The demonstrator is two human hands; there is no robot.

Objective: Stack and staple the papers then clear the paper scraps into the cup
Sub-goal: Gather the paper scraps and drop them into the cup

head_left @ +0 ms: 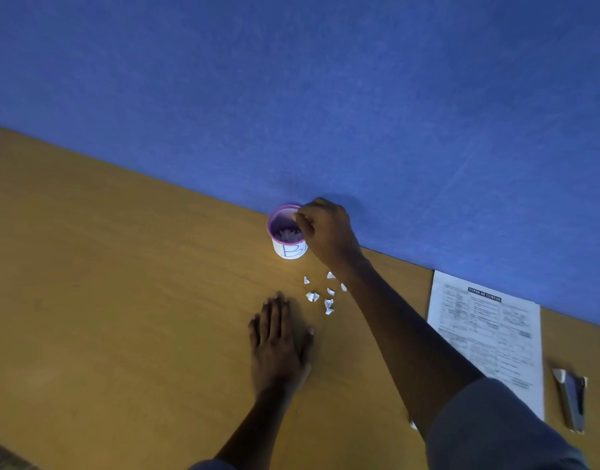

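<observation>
A purple mesh cup with a white label marked "B" stands on the wooden table against the blue partition. White scraps lie inside it. My right hand hovers over the cup's right rim with fingers curled together; whether a scrap is pinched in them is hidden. Several small crumpled paper scraps lie on the table just below the cup. My left hand rests flat, palm down, left of the scraps. The printed papers lie at the right, with a grey stapler beside them.
The blue partition wall runs along the table's far edge. The wooden table stretches to the left. One more white scrap peeks out under my right forearm.
</observation>
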